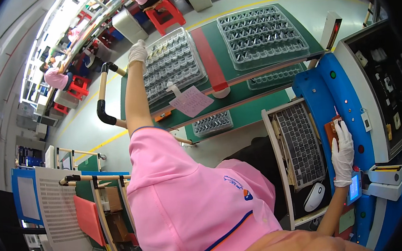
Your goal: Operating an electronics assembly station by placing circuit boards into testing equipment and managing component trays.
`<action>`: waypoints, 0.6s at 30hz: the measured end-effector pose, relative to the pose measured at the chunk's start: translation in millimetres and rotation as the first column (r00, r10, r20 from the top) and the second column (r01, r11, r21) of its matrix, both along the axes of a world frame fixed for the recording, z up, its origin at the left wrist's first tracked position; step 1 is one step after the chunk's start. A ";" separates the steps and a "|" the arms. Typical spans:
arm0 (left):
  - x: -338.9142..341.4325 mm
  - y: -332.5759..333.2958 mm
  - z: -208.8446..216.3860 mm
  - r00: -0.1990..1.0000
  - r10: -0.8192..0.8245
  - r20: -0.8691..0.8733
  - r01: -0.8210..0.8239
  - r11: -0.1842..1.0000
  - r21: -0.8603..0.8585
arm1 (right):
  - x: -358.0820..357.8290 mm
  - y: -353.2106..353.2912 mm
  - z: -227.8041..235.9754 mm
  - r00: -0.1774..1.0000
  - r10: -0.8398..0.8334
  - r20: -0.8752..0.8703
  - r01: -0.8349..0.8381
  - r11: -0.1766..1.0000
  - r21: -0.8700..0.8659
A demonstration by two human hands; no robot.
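Observation:
My left hand [138, 53], in a white glove, reaches out to the far left corner of a clear plastic tray [200, 73] on the green cart top. Its fingers are bunched together; what they hold, if anything, is too small to make out. Small dark and silvery parts fill rows of pockets in that tray. My right hand [342, 155], also gloved, lies on the blue machine front with its fingers stretched out. Its fingertips rest by a brown-orange block [331, 133]. A pink handwritten sheet [192, 101] hangs at the tray's near edge.
A second filled clear tray [267, 57] lies to the right, past a red strip [209, 60]. More trays sit on lower shelves. A keyboard [301, 145] and white mouse [314, 197] occupy a drawer beside the machine. A pipe handle [104, 93] juts from the cart's left.

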State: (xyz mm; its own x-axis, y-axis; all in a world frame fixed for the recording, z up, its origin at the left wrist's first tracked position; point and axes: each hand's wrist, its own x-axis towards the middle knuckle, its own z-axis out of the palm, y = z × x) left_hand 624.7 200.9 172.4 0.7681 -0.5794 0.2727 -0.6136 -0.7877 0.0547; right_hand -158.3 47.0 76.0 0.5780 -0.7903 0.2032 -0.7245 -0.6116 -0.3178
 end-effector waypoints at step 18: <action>-449.6 -94.1 12.2 -0.117 -0.781 -0.613 0.386 0.533 -0.753 | -1.8 -4.2 -7.5 0.969 -0.115 0.219 0.156 0.972 -0.177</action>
